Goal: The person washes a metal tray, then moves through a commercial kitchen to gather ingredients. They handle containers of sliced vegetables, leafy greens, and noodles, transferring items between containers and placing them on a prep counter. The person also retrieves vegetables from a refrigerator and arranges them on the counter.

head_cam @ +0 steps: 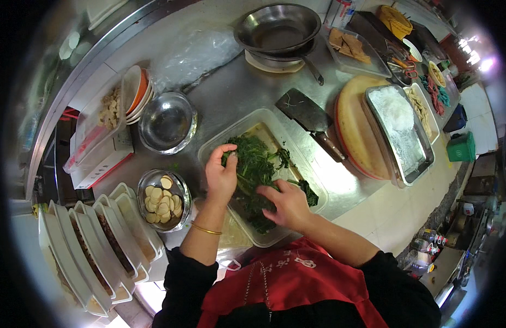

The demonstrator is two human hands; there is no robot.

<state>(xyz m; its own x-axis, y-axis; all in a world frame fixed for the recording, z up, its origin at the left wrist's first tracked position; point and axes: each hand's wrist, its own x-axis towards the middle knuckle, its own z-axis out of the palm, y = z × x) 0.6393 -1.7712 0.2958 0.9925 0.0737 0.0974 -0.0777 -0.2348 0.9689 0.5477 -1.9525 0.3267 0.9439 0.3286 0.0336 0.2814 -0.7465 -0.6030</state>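
Observation:
A clear rectangular plastic tub (282, 123) on the steel worktop before me holds a heap of dark, wet-looking leafy greens (253, 153) in a little liquid. My left hand (222, 174) curls its fingers and thumb round the left side of the heap. From the right, my right hand (287, 205) reaches into the tub with its fingers bent into the leaves; they are slightly blurred, and whether they grip leaves is hidden. Beyond the tub's far right side lies a cleaver (304, 110) with a wooden handle, shreds stuck to its blade.
A metal bowl of pale round slices (162, 201) and another metal bowl (167, 123) stand left. White trays (87, 250) are stacked nearby. Right of the cleaver, a tray of white noodles (396, 119) rests by a round chopping board (355, 127). Metal pans (277, 28) sit at the back.

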